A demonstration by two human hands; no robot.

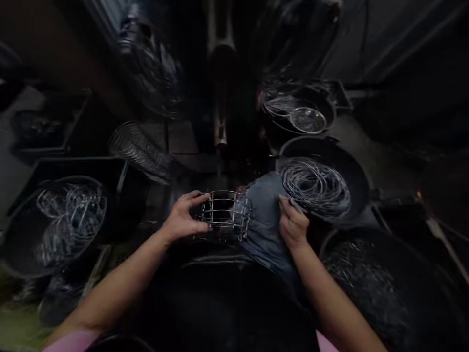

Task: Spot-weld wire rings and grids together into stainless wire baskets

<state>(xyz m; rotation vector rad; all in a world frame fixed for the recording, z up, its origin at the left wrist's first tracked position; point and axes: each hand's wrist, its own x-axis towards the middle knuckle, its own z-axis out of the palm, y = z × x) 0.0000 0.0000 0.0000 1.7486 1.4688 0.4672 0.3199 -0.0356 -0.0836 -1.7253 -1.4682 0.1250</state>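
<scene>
A small cage-like wire basket (223,224) lies on its side in front of my lap. My left hand (183,215) grips its left end, thumb below and fingers above. Off to the right, my right hand (294,224) is closed above my blue trouser leg (262,195), apart from the basket. Whatever its fingers pinch, if anything, is too small and dark to make out. Just beyond it, a dark basin (357,181) holds a heap of thin metal wire rings (315,188).
At the left, a basin (10,244) holds bent wire pieces. Stacked wire rings (137,146) lean behind it. A machine's vertical metal rod (220,117) stands ahead. Small wire pieces (359,274) fill a tub at the right; another basin (330,115) with wire parts stands farther back.
</scene>
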